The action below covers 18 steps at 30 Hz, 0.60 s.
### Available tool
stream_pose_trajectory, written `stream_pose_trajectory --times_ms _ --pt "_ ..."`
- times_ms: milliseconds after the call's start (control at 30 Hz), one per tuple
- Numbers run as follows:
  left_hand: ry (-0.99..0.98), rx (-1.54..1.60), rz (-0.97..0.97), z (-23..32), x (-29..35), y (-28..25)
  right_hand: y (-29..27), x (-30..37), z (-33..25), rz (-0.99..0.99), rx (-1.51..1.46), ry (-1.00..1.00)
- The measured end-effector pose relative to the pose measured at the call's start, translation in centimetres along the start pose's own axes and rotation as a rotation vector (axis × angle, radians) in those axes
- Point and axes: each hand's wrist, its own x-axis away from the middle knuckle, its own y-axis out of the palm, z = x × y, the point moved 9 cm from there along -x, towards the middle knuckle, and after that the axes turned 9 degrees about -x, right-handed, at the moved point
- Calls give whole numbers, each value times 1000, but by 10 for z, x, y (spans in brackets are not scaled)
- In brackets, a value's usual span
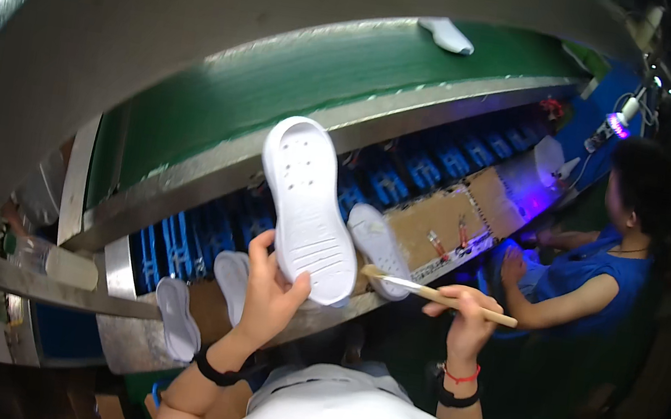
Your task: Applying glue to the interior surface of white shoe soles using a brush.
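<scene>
A white shoe sole [306, 206] is held up in my left hand [266, 295], its inner face with holes and ridges turned toward me. My thumb lies on the face near its lower end, and the fingers go behind the edge. My right hand [465, 316] grips a brush [434, 296] by its wooden handle. The bristles point left, close to the sole's lower right edge but apparently apart from it. Behind lies another white sole [379, 249] on the bench. Two more, a white sole [231, 281] and a white sole [178, 320], are left of my left hand.
A green conveyor belt [330, 60] with a metal rim runs behind the bench, carrying a white shoe part [447, 35]. Blue racks [417, 169] fill the space below it. A co-worker in blue [589, 277] sits at right by a purple lamp [618, 124]. A plastic bottle [61, 262] stands left.
</scene>
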Motion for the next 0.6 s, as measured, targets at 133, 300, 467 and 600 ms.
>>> stream_pose_trajectory --times_ms 133,300,467,600 --pt "-211 270 -162 23 -92 73 -87 14 -16 403 -59 -83" --pt "-207 435 -233 19 -224 157 -136 35 -21 564 -62 -107" --pt "-247 680 -235 -1 -334 205 -150 33 -13 590 -57 -71" --pt "-270 754 -283 -1 -303 226 -146 24 -9 574 -36 -24"
